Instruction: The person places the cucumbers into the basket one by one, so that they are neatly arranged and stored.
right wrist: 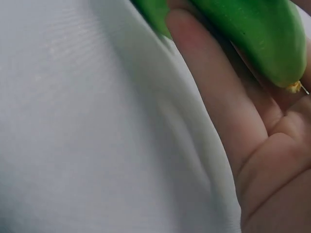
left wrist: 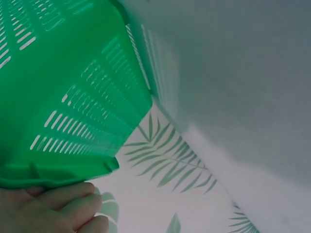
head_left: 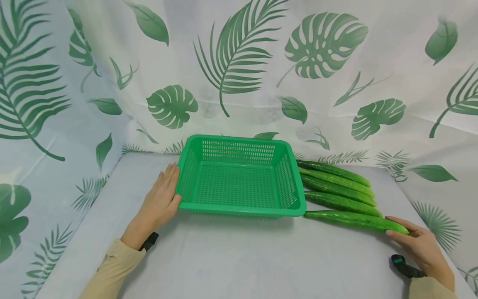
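A green plastic basket (head_left: 240,210) with slotted walls stands in the middle of the table, nothing inside it. Against its left side rests my left hand (head_left: 161,196), fingers straight along the wall and thumb by the front corner; the left wrist view shows those fingers at the basket's rim (left wrist: 58,172). Over on the right, my right hand (head_left: 420,245) holds the near end of the frontmost cucumber (head_left: 347,218), thumb on one side and fingers on the other. That cucumber's rounded tip (right wrist: 286,68) with its yellowish stub lies between the fingers in the right wrist view.
Several more cucumbers (head_left: 337,189) lie side by side behind the held one, their left ends close to the basket's right wall. A white table (head_left: 239,257) runs underneath. White cloth with green leaf prints (head_left: 254,104) hangs at the back and sides.
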The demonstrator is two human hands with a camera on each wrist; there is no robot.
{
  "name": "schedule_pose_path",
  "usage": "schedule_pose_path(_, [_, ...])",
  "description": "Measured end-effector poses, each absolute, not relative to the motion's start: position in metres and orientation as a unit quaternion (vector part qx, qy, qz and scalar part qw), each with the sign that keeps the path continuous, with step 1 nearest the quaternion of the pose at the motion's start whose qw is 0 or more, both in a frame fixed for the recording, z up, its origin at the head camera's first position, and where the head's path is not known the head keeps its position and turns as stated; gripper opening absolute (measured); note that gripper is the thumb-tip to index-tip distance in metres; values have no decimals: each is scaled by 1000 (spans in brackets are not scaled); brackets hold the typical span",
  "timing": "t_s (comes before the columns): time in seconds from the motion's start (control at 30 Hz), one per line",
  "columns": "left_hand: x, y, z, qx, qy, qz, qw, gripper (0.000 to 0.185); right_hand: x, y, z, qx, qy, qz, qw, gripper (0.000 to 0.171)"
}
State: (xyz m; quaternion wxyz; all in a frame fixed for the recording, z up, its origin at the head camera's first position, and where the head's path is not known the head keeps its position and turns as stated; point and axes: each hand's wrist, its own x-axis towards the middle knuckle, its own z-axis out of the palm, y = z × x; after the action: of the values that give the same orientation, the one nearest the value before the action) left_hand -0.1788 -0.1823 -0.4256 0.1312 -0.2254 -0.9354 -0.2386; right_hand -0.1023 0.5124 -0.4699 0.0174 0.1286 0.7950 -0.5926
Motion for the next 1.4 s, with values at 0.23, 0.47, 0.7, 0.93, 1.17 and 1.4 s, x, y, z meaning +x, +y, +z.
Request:
schedule_pose_path(0.23, [-178, -179, -426, -225, -934, -240, 136, 64, -100, 515, -463, 35, 686, -727, -26, 50])
schedule_pose_path(0.47, [-178, -181, -426, -223, -935, -246, 129, 65, -105, 506, -442, 47, 665, -744, -49, 51])
schedule_pose_path(0.7, [-180, -181, -427, -227, -932, -250, 129, 65, -112, 496, -417, 52, 661, -742, -98, 49])
schedule_pose_path(0.93, [-180, -181, -427, -226, -932, -255, 123, 65, -127, 488, -384, 54, 660, -736, -140, 49])
schedule_pose_path(1.17, [-179, -181, -427, -225, -931, -260, 125, 66, -146, 471, -351, 46, 684, -708, -170, 52])
schedule_pose_path(1.4, [-181, -182, -428, -225, -930, -263, 125, 66, -169, 438, -319, 14, 647, -741, -178, 46])
